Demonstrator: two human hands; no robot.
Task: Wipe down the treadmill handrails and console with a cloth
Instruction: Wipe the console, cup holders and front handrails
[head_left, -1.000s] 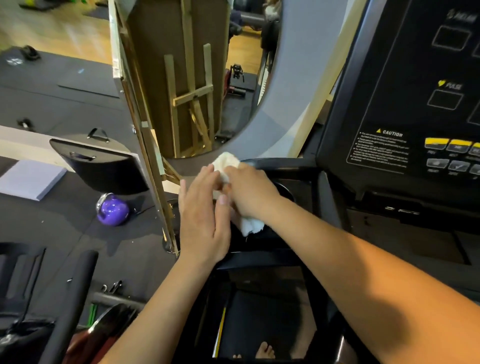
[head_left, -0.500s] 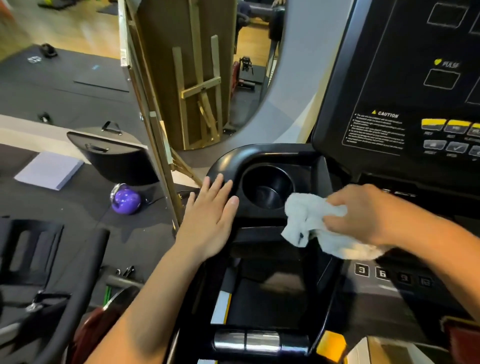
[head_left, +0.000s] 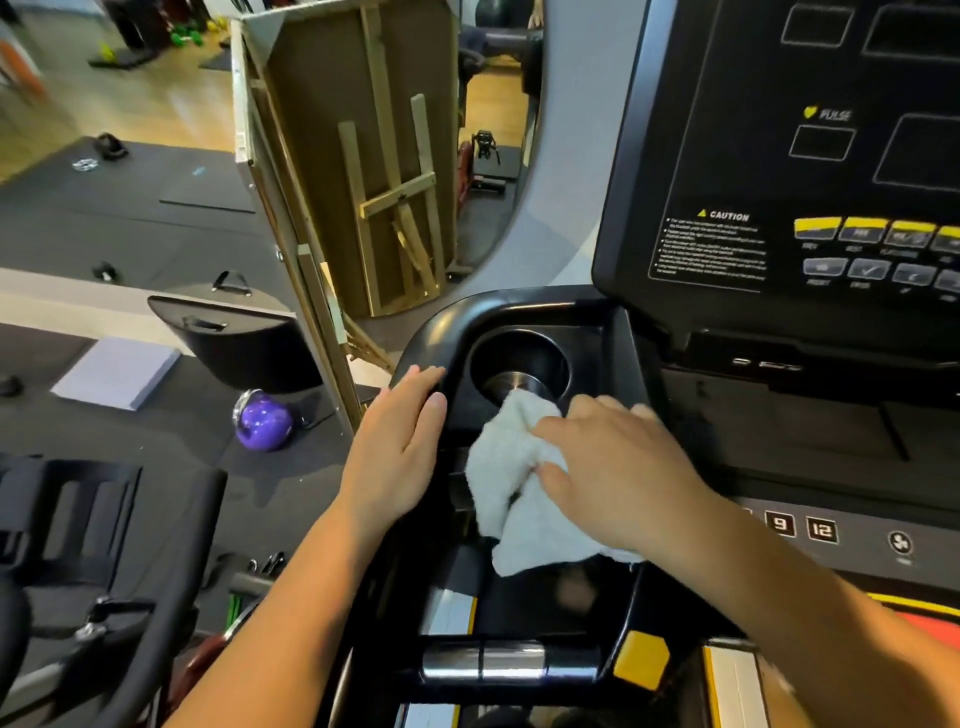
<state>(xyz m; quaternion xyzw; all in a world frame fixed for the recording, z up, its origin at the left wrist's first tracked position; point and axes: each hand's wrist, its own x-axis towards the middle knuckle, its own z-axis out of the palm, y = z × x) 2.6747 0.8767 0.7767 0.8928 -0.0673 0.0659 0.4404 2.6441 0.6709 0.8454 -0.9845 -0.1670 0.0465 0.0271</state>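
A black treadmill console (head_left: 779, 156) fills the upper right, with a round cup holder (head_left: 519, 364) at its left corner. My right hand (head_left: 618, 473) grips a crumpled white cloth (head_left: 514, 488) and presses it on the console's black ledge just below the cup holder. My left hand (head_left: 400, 447) lies flat with straight fingers on the rounded left edge of the console (head_left: 431, 332). A silver pulse-grip handrail (head_left: 483, 662) runs across below the cloth.
Number buttons (head_left: 802, 527) sit right of my right hand. A wooden easel-backed board (head_left: 363, 156) leans left of the console. On the dark floor mat lie a purple kettlebell (head_left: 262, 421) and a white pad (head_left: 117, 371). Black gym equipment (head_left: 78, 571) stands at lower left.
My right hand carried the cloth from the console's left corner out to the right, then back left to the ledge beneath the cup holder. My left hand stayed on the left edge.
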